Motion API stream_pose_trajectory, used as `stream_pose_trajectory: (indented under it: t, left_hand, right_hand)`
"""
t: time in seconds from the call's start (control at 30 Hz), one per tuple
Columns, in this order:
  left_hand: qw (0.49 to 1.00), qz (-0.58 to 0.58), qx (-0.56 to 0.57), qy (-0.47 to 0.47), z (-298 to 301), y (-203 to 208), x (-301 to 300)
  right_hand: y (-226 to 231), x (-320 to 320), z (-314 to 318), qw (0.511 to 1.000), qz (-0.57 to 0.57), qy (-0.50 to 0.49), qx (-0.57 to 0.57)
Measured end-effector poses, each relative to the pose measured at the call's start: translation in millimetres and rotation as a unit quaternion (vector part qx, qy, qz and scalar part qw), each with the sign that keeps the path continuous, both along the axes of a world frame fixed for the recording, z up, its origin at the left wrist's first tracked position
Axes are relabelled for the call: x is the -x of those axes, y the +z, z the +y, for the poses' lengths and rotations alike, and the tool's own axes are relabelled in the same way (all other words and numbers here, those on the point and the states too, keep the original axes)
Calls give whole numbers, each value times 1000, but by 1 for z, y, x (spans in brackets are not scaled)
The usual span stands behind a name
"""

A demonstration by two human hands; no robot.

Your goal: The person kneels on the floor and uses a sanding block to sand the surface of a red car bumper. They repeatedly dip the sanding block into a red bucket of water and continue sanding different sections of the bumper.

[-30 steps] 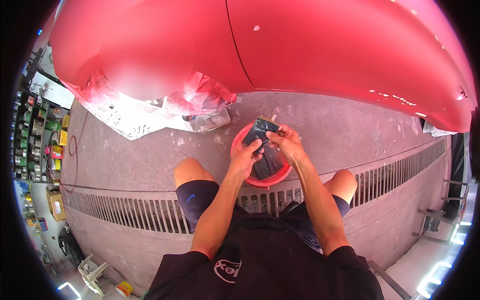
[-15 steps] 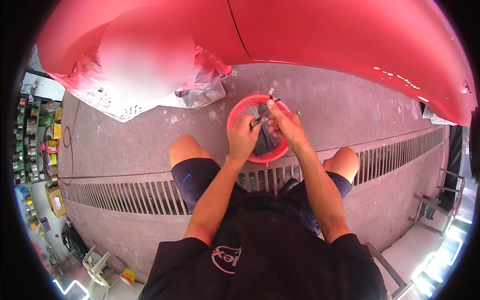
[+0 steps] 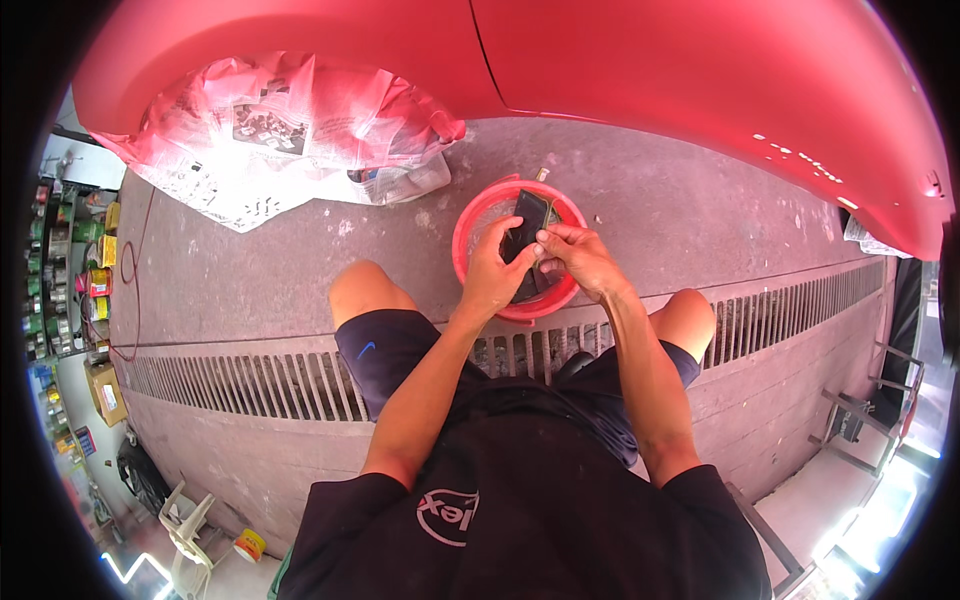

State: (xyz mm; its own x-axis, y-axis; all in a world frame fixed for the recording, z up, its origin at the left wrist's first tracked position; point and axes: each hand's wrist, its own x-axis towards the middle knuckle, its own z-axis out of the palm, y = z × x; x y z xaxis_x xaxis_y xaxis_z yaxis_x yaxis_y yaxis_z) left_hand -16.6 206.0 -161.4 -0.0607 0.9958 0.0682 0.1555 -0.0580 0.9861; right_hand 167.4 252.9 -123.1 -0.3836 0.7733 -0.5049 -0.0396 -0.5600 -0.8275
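Note:
Over a red bucket (image 3: 467, 222) on the floor between my knees, both hands meet at a dark, flat rectangular sheet that looks like sandpaper (image 3: 527, 222). A thin yellow-green edge shows along its right side. My left hand (image 3: 492, 268) is closed on the sheet's left and lower part, thumb and fingers gripping it. My right hand (image 3: 580, 258) pinches at the right edge, thumb against forefinger. The hands and the sheet hide much of the bucket's inside, where something dark shows below them.
Ahead curves a red car body panel (image 3: 640, 70), with newspaper masking (image 3: 270, 130) at the left. A small pale object (image 3: 542, 174) lies beyond the bucket. A slotted drain grate (image 3: 250, 388) crosses the floor under me. Shelves with cans (image 3: 60, 260) and a hose (image 3: 128, 265) are at left.
The dark sheet has come up into view, flat between my hands. My right hand has moved down from the bucket's far rim to pinch its edge. My left hand has turned, thumb now on the sheet.

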Motion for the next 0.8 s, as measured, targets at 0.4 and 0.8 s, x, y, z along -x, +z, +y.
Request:
stream_pose_trajectory:
  t: [0.4, 0.8]
  left_hand:
    - [960, -261, 98, 6, 5, 14, -4]
    - [978, -204, 17, 40, 13, 18, -11]
  right_hand:
    - [13, 13, 1, 982, 12, -118, -148]
    - [17, 9, 8, 992, -27, -21, -124]
